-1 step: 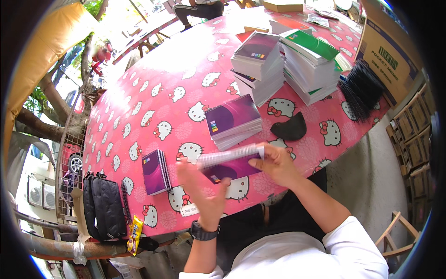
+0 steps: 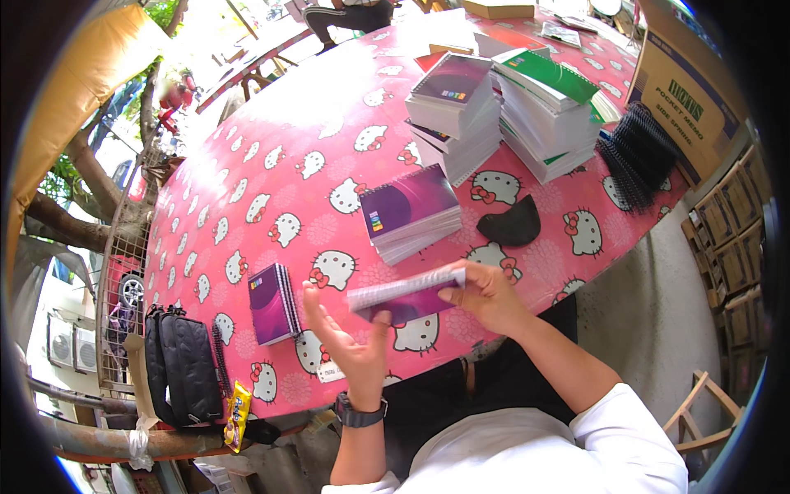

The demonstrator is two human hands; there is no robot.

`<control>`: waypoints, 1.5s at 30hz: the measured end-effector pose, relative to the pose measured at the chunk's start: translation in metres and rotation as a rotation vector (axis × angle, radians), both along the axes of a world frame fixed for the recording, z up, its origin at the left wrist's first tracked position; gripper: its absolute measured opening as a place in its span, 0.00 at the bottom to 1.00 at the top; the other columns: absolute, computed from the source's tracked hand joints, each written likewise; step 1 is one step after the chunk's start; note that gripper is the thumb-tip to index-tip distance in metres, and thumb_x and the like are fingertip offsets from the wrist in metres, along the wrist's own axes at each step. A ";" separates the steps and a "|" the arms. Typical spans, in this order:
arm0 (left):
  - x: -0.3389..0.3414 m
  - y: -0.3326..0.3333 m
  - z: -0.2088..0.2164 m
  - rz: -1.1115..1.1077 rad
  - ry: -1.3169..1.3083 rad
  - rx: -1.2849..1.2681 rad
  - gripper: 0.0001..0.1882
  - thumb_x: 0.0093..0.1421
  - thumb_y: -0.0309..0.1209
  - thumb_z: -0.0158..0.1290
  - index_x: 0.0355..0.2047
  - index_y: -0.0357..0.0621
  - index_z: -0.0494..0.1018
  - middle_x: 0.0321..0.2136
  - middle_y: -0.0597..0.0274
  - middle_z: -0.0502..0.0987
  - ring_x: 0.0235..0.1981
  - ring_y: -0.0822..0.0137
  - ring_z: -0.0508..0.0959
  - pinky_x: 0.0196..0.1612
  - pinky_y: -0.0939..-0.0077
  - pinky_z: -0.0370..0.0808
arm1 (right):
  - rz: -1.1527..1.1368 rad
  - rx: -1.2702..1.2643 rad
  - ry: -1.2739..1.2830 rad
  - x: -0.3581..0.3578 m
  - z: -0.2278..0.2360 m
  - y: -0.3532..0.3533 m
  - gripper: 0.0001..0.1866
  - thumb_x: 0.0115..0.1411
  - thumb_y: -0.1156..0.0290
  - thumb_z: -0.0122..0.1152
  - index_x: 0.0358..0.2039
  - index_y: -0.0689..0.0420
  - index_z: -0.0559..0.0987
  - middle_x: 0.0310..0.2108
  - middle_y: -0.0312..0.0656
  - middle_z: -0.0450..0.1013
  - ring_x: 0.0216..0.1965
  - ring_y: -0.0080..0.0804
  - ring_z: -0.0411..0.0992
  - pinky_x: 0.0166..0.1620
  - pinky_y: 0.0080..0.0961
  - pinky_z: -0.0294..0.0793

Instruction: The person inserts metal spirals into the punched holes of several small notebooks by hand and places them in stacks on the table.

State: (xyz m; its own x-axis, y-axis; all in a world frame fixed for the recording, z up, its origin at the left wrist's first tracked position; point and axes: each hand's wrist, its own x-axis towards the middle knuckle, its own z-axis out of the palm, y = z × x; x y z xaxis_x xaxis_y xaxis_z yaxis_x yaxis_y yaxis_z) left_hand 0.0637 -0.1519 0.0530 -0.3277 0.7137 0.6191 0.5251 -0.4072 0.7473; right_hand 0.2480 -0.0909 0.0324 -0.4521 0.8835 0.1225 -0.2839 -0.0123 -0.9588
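Above the near table edge, my right hand [image 2: 487, 303] pinches the right end of a small purple notebook [image 2: 420, 301], thumb in front and fingers behind. Its long upper edge faces up, showing whitish page edges with a ridged line; whether a wire binding is in it I cannot tell. My left hand [image 2: 355, 344], watch on the wrist, is open at the notebook's left end. Its fingers point up and its thumb is by the lower cover; contact is unclear. Beyond lies a stack of purple notebooks [image 2: 411, 206]. Spiral-bound purple notebooks [image 2: 273, 305] lie left of my left hand.
A pink cartoon-print cloth covers the table [image 2: 271, 226]. Tall piles of purple notebooks [image 2: 454, 99] and green notebooks [image 2: 550, 111] stand farther back. Right of centre are a black curved piece [image 2: 510, 222] and black binding coils [image 2: 640, 156]. A black bag [image 2: 185, 366] and yellow snack packet [image 2: 238, 417] sit left.
My left hand has shifted slightly left, its fingers a little farther from the notebook. The notebook has tipped a little, showing less cover. My right hand keeps its grip.
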 end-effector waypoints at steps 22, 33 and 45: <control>0.039 -0.006 0.000 -0.171 0.587 -0.034 0.16 0.50 0.17 0.53 0.38 0.45 0.80 0.36 0.61 0.80 0.38 0.63 0.76 0.44 0.71 0.65 | -1.336 0.435 -1.670 0.264 -0.008 0.131 0.20 0.55 0.59 0.63 0.44 0.57 0.77 0.46 0.47 0.72 0.49 0.45 0.69 0.49 0.39 0.72; 0.036 0.000 0.002 -0.112 0.512 -0.045 0.10 0.51 0.23 0.59 0.35 0.46 0.79 0.31 0.64 0.78 0.33 0.65 0.74 0.39 0.72 0.65 | -1.038 0.355 -1.624 0.294 -0.020 0.163 0.12 0.54 0.63 0.64 0.34 0.58 0.79 0.38 0.49 0.75 0.41 0.48 0.74 0.46 0.39 0.74; 0.037 0.003 -0.004 -0.126 0.501 0.009 0.07 0.51 0.23 0.59 0.32 0.47 0.76 0.30 0.67 0.78 0.32 0.66 0.74 0.38 0.71 0.64 | -0.923 0.286 -1.907 0.298 -0.011 0.178 0.10 0.56 0.68 0.57 0.33 0.62 0.78 0.40 0.55 0.75 0.44 0.50 0.74 0.49 0.42 0.74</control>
State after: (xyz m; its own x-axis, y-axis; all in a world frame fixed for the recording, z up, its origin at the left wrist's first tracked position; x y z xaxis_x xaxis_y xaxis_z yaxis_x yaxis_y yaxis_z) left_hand 0.1003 -0.1491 0.0490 0.0992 0.7227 0.6840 0.7642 -0.4956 0.4128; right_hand 0.5461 0.0869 0.0218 0.2866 0.9125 0.2919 0.9491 -0.3120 0.0435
